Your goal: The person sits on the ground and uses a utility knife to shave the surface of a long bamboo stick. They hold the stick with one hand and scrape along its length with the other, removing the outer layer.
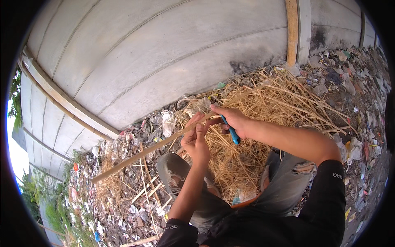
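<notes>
"What is the biggest thing around you?"

"The grey concrete wall [177, 53] ahead of you. From its foot, littered ground [335, 99] spreads to both sides of you."

"And what lies there?"

"A heap of straw-coloured shavings [242, 160], running from the wall's bottom edge back to between your bent knees [169, 164]. A bamboo pole [291, 33] stands upright at the wall, beyond the heap's far edge."

"Where is your long strip [152, 148]?"

"Slanting above the ground: its left end reaches out past your left knee, over the litter, and its other end points across the heap toward the wall."

"How are you gripping it?"

"Your left hand [196, 140] pinches it between thumb and fingers. Your right hand [232, 119], just beside, is curled round a blue-handled tool [232, 132], its thumb up by the strip."

"Which kind of tool is it?"

"You show only the handle below your right fingers; the rest is covered, so I cannot tell."
</notes>
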Available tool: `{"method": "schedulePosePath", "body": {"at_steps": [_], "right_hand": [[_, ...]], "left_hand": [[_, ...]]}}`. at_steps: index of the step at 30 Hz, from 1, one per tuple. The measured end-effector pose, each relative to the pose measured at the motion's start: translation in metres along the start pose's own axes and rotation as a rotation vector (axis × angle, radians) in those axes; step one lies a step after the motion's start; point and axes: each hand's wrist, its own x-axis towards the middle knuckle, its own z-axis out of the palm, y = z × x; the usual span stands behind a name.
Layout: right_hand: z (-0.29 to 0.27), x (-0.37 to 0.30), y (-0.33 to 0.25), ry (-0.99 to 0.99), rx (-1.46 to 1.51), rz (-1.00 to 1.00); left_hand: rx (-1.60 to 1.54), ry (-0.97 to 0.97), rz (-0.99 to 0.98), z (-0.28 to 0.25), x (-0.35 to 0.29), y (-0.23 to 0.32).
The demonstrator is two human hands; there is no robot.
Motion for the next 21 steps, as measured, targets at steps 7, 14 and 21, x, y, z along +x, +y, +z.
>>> {"method": "schedulePosePath", "body": {"at_steps": [7, 14, 21], "right_hand": [[-0.049, 0.014, -0.042, 0.03, -0.11, -0.39], [-0.056, 0.004, -0.062, 0.117, -0.386, -0.59], [-0.046, -0.013, -0.054, 0.32, -1.161, -0.645]], "left_hand": [[-0.382, -0.325, -0.766, -0.032, -0.031, 0.018], [-0.324, -0.577, -0.958, -0.042, -0.055, 0.035], [0.152, -0.256, -0.656, -0.035, -0.045, 0.022]]}}
